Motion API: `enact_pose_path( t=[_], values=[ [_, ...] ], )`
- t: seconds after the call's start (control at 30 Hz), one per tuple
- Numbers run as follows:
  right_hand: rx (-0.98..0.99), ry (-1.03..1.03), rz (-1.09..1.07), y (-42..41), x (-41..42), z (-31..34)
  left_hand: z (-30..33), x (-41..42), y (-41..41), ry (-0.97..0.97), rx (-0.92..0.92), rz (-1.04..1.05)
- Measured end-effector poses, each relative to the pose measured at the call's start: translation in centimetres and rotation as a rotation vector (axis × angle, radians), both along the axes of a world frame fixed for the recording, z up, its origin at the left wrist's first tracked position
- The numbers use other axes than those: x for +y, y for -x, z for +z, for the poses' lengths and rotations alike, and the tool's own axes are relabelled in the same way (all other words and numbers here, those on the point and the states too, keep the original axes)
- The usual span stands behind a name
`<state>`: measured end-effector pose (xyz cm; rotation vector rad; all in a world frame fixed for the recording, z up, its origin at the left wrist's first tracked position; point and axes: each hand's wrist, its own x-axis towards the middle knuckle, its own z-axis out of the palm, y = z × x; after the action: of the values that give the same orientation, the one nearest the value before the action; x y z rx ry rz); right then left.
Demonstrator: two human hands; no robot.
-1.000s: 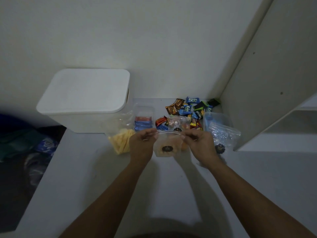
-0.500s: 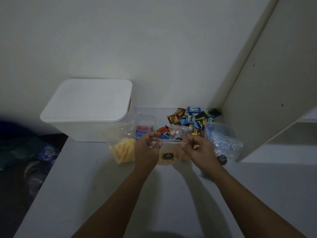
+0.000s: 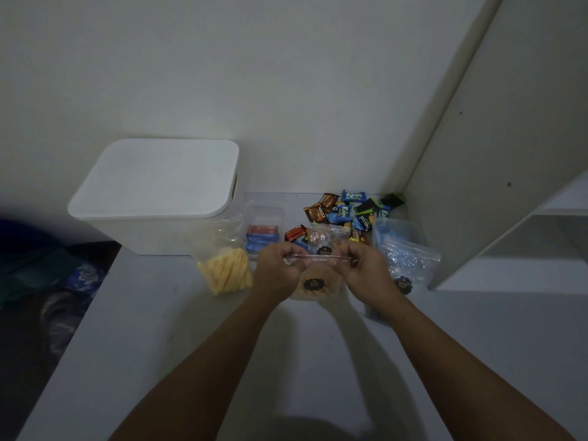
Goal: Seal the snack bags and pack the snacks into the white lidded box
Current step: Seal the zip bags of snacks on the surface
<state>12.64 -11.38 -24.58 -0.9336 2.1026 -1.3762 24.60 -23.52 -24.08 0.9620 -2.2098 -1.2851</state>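
Both bare forearms reach forward and converge. The left hand (image 3: 276,271) and right hand (image 3: 363,269) sit level, slightly apart, knuckles up, fingers curled into pinches facing each other.

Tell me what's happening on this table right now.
A person's left hand and right hand pinch the top strip of a clear snack bag, apparently sealing it. The white lidded box sits closed at back left. Other bags and wrapped snacks lie unpacked on the table.
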Motion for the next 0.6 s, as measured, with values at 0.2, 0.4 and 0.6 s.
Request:
enact_pose_path(
  t=[0.2,0.4,0.6],
  values=[
    [0.027,-0.021,0.017,-0.2,-0.33,0.31,0.65,-0.2,-0.17,-0.043,0.062,-0.051],
    [0.095,-0.031,0.083,-0.24,-0.73,0.36,0.36,0.02,0.07,-0.031,0.054,-0.044],
    [0.062,0.034,0.001,0.18,-0.38,0.87,1.02,-0.63,-0.23,-0.141,0.139,0.0]
  ],
)
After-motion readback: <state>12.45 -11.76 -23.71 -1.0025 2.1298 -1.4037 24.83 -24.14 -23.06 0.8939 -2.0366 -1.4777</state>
